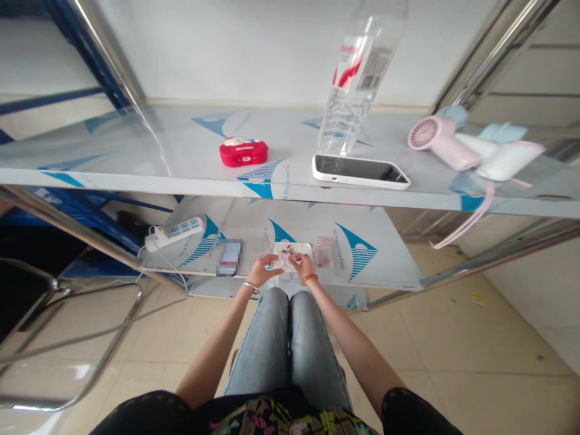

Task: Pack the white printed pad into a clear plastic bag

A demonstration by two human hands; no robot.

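Observation:
On the lower shelf, my left hand (pixel 264 271) has its fingers curled around the edge of a clear plastic bag (pixel 278 264). Close beside it, my right hand (pixel 303 266) is closed in a pinch at some small dark red pieces (pixel 288 252); what exactly its fingertips grip is too small to make out. Under and behind the fingertips lies a white tray or sheet (pixel 304 246). To the right of it rests a clear packet (pixel 324 252) with reddish contents. More clear plastic (pixel 266 246) shows behind my left hand.
A phone with a blurred screen (pixel 229 258) and a white power strip (pixel 176 234) lie left on the lower shelf. The upper shelf (pixel 172 157) holds a red case (pixel 244 153), a water bottle (pixel 353 84), a white-cased phone (pixel 362 171) and a pink handheld fan (pixel 446 142).

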